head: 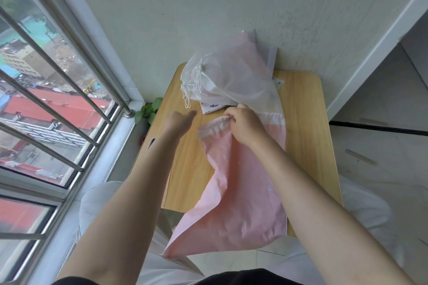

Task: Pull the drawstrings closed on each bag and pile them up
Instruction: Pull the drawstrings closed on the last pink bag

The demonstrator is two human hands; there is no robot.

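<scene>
A pink drawstring bag [240, 183] lies lengthwise on the small wooden table [305, 127], its lower end hanging over the near edge. My right hand [245, 122] grips the bag's gathered white top hem. My left hand [180, 120] hovers to the left of the hem, fingers loosely extended and blurred, holding nothing I can make out. At the table's far end, against the wall, sits a pile of translucent white bags [229, 76] with white drawstrings [192, 85] hanging at its left. A patterned white bag [213, 107] peeks from under the pile.
A barred window [58, 99] runs along the left. A small green plant [149, 109] sits in the corner by the sill. A dark object [151, 142] lies at the table's left edge. White wall behind, tiled floor on the right.
</scene>
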